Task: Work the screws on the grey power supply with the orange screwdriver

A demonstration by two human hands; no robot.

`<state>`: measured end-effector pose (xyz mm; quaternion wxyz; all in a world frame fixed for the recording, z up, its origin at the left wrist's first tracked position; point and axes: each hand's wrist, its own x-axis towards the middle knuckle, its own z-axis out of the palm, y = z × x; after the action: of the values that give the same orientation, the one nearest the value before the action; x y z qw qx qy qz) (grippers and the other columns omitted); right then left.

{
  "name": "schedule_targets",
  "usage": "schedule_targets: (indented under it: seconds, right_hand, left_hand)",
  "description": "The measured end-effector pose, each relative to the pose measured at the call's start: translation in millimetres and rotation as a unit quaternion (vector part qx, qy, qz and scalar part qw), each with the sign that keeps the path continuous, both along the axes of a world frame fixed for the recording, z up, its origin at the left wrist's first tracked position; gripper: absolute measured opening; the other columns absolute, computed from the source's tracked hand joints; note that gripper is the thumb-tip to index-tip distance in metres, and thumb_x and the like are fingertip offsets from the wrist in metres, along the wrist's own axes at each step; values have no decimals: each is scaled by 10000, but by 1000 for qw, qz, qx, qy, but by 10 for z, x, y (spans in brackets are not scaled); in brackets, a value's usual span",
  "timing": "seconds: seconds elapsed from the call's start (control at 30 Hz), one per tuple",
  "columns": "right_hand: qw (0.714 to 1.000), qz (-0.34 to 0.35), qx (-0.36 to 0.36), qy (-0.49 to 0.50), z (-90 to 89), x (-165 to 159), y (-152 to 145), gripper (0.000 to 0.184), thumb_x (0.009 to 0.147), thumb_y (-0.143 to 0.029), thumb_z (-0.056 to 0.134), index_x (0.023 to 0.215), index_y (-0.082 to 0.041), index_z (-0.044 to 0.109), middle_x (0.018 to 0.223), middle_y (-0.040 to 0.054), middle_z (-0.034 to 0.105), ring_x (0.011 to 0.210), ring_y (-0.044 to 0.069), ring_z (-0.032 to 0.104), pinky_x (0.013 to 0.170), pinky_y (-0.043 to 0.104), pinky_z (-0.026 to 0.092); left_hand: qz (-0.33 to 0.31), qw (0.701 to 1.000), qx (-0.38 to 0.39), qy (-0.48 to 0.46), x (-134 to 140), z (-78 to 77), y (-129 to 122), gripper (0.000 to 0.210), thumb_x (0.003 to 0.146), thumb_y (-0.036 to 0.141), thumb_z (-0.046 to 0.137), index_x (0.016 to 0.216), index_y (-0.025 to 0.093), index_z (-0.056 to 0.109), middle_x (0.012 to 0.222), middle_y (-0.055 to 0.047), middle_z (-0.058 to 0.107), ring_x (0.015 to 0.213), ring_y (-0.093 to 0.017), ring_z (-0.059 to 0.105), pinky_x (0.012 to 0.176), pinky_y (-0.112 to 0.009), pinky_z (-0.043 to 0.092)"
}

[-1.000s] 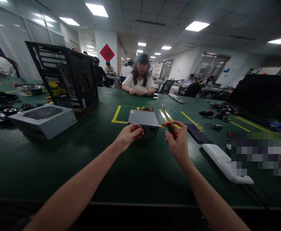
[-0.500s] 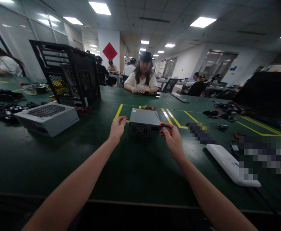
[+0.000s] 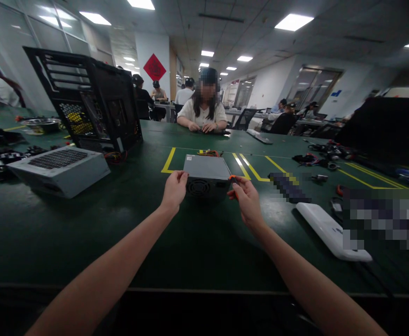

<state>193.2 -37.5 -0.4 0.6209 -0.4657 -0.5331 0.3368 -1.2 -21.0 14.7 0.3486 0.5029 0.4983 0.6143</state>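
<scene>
A grey power supply unit [image 3: 206, 167] sits on the green table in front of me, its fan grille and socket facing me. At its left front corner is my left hand [image 3: 175, 189], fingertips pinched against the edge; anything small between them is hidden. My right hand [image 3: 249, 198] is closed around an orange-and-black screwdriver [image 3: 235, 183] by the unit's right front corner. The fingers cover most of the tool, and its tip cannot be made out. Coloured cables [image 3: 209, 153] lie behind the unit.
To the left stand a second power supply [image 3: 74, 175] and an open black computer case [image 3: 95, 100]. A metal bowl [image 3: 43, 124] is farther back. A white power bank-like slab [image 3: 330, 231] and loose cables [image 3: 309, 160] lie at right. Across the table sits a person [image 3: 204, 109].
My left hand has moved right and up to the power supply's left corner. My right hand stays beside the right corner, still gripping the screwdriver. The view has shifted slightly.
</scene>
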Motion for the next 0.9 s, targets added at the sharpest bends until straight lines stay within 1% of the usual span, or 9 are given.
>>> schedule_targets:
  seconds: [0.1,0.17,0.23,0.27,0.37,0.47,0.53,0.7,0.9]
  right_hand:
    - [1000,-10,7,-20,64,-1,-45,308,747,-312,507,1023,-176,513,1003,65,592,595,97,555,528,252,463]
    - [994,-50,53,-79,141,-27,-137,311,755,-291,506,1051,-199,529,1032,63,565,642,111,558,566,270,471]
    - [973,-87,126,-170,224,-75,-278,306,763,-264,515,1066,-230,546,1010,51,543,726,132,556,638,290,473]
    - [962,-82,154,-210,259,-104,-353,291,766,-251,520,1054,-240,556,986,44,540,758,141,551,667,296,468]
    - [947,-52,189,-256,305,-177,-518,232,765,-228,529,995,-235,557,902,29,554,737,141,543,668,295,459]
    - [943,-42,190,-272,281,-198,-537,171,764,-233,531,934,-222,547,844,23,560,688,134,537,623,282,452]
    - [938,-34,189,-288,258,-190,-504,148,764,-233,532,909,-216,549,837,23,565,693,135,542,621,277,449]
    - [933,0,187,-306,249,-176,-471,145,764,-216,531,908,-208,552,845,25,579,718,134,560,648,272,452]
    - [932,14,188,-309,256,-188,-495,148,765,-206,525,911,-197,548,841,23,569,707,123,556,641,261,448]
  left_hand:
    - [3,1000,5,14,-33,63,-5,94,801,178,474,807,124,551,814,-56,605,781,-145,566,761,-285,417]
    - [14,998,58,33,-78,120,-1,80,793,192,502,809,137,557,853,-50,599,819,-141,555,784,-280,407]
    - [-5,995,98,8,-129,178,6,77,793,202,513,813,146,561,860,-37,596,825,-129,550,781,-269,408]
    - [-35,995,93,-29,-152,202,10,72,796,196,508,808,145,557,839,-30,596,806,-121,554,760,-261,415]
    - [-140,976,8,-167,-199,238,27,45,791,135,499,765,129,536,741,-11,589,707,-93,563,669,-225,429]
    - [-176,955,-42,-237,-224,233,45,36,771,88,519,766,121,533,727,-6,597,657,-67,561,637,-197,424]
    - [-190,952,-44,-237,-239,223,53,51,763,83,535,796,121,530,735,-12,615,638,-64,564,624,-194,424]
    - [-221,957,-30,-185,-269,202,69,150,758,132,575,884,129,495,702,-24,641,606,-77,576,598,-198,420]
    - [-214,963,-20,-160,-279,198,77,223,741,162,603,925,132,481,687,-16,641,610,-87,589,608,-206,425]
